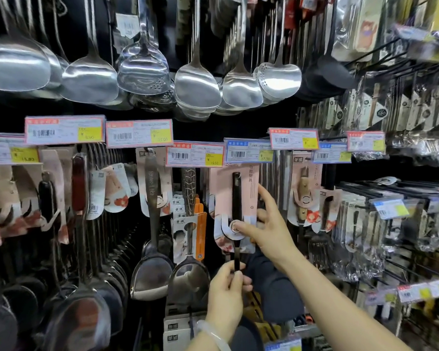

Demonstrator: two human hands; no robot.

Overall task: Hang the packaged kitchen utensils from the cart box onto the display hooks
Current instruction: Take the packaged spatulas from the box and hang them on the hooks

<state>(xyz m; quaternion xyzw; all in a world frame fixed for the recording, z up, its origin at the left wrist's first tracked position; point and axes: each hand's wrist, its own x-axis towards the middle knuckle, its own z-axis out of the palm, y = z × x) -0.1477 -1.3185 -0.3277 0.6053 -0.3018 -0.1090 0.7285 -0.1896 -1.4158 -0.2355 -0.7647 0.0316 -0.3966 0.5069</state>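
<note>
Hanging on the display, a black-handled utensil (236, 198) is steadied.
Its shaft is pinched by the left hand (226, 292); its pink card (249, 196) is touched by the right hand's (266, 229) spread fingers.

A dark display wall (238, 127) fills the view, crossed by black wire hooks (380, 50) (light glares off the hanging metal).
</note>
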